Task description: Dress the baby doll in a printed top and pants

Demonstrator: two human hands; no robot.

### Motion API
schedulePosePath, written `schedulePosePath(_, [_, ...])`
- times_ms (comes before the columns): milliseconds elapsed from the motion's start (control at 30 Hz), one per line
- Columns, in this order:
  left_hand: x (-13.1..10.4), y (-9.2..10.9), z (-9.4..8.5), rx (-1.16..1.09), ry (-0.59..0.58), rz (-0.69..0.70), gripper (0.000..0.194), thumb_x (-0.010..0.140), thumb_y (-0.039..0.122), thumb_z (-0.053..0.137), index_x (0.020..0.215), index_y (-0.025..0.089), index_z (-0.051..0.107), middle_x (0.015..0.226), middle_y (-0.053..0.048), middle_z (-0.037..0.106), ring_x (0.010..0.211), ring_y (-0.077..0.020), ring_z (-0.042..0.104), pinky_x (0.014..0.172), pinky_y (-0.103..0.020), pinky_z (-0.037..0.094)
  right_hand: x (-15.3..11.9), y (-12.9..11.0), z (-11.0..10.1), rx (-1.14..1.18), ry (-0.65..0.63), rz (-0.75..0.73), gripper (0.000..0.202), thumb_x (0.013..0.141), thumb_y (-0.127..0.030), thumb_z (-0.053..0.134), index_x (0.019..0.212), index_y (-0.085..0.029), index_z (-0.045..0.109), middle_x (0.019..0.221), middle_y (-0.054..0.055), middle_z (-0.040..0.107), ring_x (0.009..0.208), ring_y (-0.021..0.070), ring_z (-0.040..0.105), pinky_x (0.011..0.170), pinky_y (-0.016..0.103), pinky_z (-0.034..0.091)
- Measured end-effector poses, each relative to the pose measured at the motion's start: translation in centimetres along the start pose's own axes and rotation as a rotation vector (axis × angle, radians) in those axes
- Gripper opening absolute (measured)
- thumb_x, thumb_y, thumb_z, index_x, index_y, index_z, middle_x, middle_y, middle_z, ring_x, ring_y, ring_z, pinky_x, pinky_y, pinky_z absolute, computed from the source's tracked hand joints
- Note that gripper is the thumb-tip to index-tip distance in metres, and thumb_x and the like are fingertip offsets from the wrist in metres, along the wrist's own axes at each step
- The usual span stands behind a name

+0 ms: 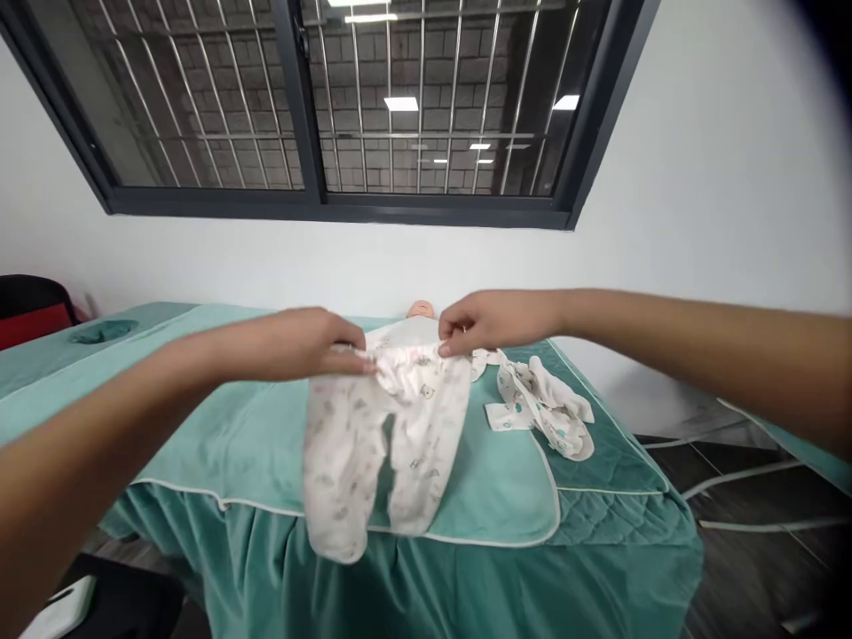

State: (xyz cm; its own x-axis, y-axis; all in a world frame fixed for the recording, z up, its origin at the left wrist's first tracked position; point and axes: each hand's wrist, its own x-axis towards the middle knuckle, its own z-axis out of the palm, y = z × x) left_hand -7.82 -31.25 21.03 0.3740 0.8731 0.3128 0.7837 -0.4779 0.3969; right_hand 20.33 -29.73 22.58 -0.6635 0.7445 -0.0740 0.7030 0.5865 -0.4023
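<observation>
Small white printed pants (426, 444) hang by their gathered waistband between my two hands, the legs dangling over the near edge of the bed. My left hand (310, 344) pinches the waistband's left side. On the right side, my right hand (476, 321) grips it between thumb and fingers. Behind the pants, a doll (421, 309) lies on the bed; its head shows, and most of its body is hidden by the pants and my hands. A crumpled white printed garment (546, 408) rests on the bed to the right of the pants.
A teal blanket (253, 435) with white piping covers the bed (619, 524). A barred window (333, 209) is in the wall behind. At the left stands a black and red chair (33, 311); a white object (59, 612) lies on a black surface at the lower left.
</observation>
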Motion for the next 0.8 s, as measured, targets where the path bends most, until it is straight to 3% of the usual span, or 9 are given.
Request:
schedulePosePath(33, [0.5, 0.8, -0.7, 0.058, -0.133, 0.023, 0.029, 0.057, 0.048, 0.081, 0.069, 0.024, 0.072, 0.06, 0.001, 0.059, 0.054, -0.0178, 0.055, 0.057, -0.027, 0.038, 0.1, -1.0, -0.8, -0.071, 0.052, -0.016, 0.023, 0.082, -0.044, 0.069, 0.078, -0.022, 0.065, 0.07, -0.001, 0.062, 0.059, 0.0122, 0.051, 0.055, 0.026, 0.036])
schedulePosePath(100, [1.4, 2.0, -1.8, 0.107, -0.186, 0.074, 0.022, 0.066, 0.043, 0.076, 0.075, 0.023, 0.071, 0.062, 0.001, 0.058, 0.059, -0.0177, 0.054, 0.061, -0.027, 0.037, 0.0, -2.7, -2.0, -0.174, 0.172, -0.05, 0.021, 0.082, -0.04, 0.07, 0.075, -0.021, 0.062, 0.071, -0.002, 0.061, 0.062, 0.0118, 0.051, 0.057, 0.026, 0.035])
schedulePosePath(267, [2.1, 1.7, -2.7, 0.083, 0.062, 0.091, 0.024, 0.07, 0.041, 0.073, 0.075, 0.02, 0.065, 0.067, 0.001, 0.056, 0.065, -0.0166, 0.054, 0.062, -0.025, 0.035, -0.5, -3.8, -3.8, -0.187, 0.454, -0.098, 0.021, 0.084, -0.038, 0.069, 0.078, -0.02, 0.061, 0.077, -0.001, 0.058, 0.077, 0.0142, 0.056, 0.068, 0.026, 0.038])
schedulePosePath(400, [2.7, -0.3, -2.5, 0.118, -0.016, 0.057, 0.036, 0.073, 0.055, 0.071, 0.074, 0.019, 0.064, 0.069, 0.0, 0.059, 0.065, -0.0167, 0.054, 0.061, -0.026, 0.036, -0.1, -2.1, -4.4, -0.102, 0.599, -0.129, 0.022, 0.085, -0.038, 0.068, 0.078, -0.018, 0.06, 0.083, 0.0, 0.057, 0.096, 0.02, 0.057, 0.079, 0.031, 0.042])
schedulePosePath(500, [2.9, -1.4, -1.7, 0.131, -0.011, 0.057, 0.037, 0.08, 0.057, 0.063, 0.075, 0.02, 0.063, 0.069, -0.001, 0.059, 0.067, -0.0176, 0.055, 0.063, -0.027, 0.039, 0.9, -0.3, -4.3, -0.152, 0.592, -0.105, 0.027, 0.084, -0.041, 0.069, 0.075, -0.017, 0.061, 0.088, 0.001, 0.058, 0.107, 0.0252, 0.056, 0.086, 0.036, 0.045])
schedulePosePath(600, [2.8, -1.5, -0.4, 0.105, 0.219, 0.026, 0.033, 0.083, 0.052, 0.062, 0.078, 0.019, 0.062, 0.069, -0.001, 0.057, 0.07, -0.018, 0.055, 0.067, -0.029, 0.041, 2.1, 0.9, -3.7, -0.186, 0.511, -0.027, 0.034, 0.081, -0.046, 0.071, 0.07, -0.016, 0.062, 0.092, 0.003, 0.059, 0.111, 0.0288, 0.057, 0.088, 0.042, 0.047])
schedulePosePath(700, [3.3, -0.6, 1.2, -0.067, 0.402, 0.04, 0.028, 0.083, 0.045, 0.065, 0.092, 0.019, 0.062, 0.077, -0.001, 0.058, 0.079, -0.0187, 0.058, 0.073, -0.031, 0.045, 3.0, 0.8, -3.2, -0.002, 0.386, 0.058, 0.034, 0.079, -0.048, 0.074, 0.069, -0.017, 0.063, 0.087, 0.004, 0.061, 0.102, 0.0278, 0.063, 0.083, 0.043, 0.052])
schedulePosePath(800, [4.2, 0.7, 3.3, -0.347, 0.453, 0.1, 0.032, 0.09, 0.041, 0.056, 0.114, 0.02, 0.058, 0.09, -0.001, 0.058, 0.092, -0.0196, 0.063, 0.078, -0.033, 0.048, 3.7, -0.3, -2.8, 0.282, 0.329, 0.046, 0.031, 0.082, -0.048, 0.072, 0.077, -0.018, 0.063, 0.084, 0.005, 0.064, 0.092, 0.0253, 0.066, 0.079, 0.043, 0.057])
